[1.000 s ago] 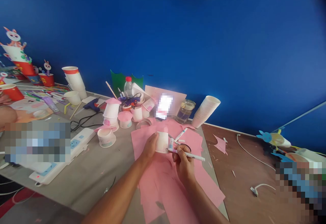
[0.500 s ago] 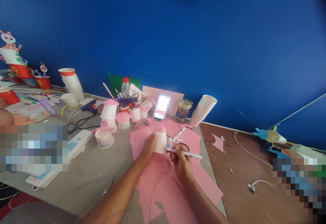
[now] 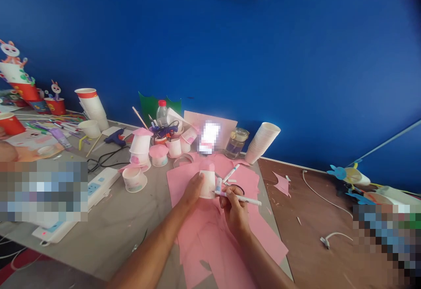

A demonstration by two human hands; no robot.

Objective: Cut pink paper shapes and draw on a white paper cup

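Observation:
My left hand (image 3: 193,191) is closed on the left side of a white paper cup (image 3: 207,185), which has a pink piece at its top. In my right hand (image 3: 235,208) is a white marker (image 3: 249,200), pinched between thumb and fingers, its tip end close to the cup's lower right side. Whether the tip touches the cup I cannot tell. Both hands are over pink paper sheets (image 3: 197,254) spread on the grey table. Just behind the right hand lie another marker (image 3: 231,173) and a dark-handled tool, partly hidden, that looks like scissors (image 3: 241,188).
Behind the paper stand a lit phone (image 3: 209,137), a glass jar (image 3: 237,143) and a stack of paper cups (image 3: 263,142). Pink-topped cups (image 3: 141,142), a blue glue gun (image 3: 115,137) and a power strip (image 3: 82,203) are to the left. A person's arm (image 3: 7,152) shows at far left.
The cup in my left hand has turned or tilted very slightly, and the left fingers sit a little lower on it. The right hand and marker look almost unmoved.

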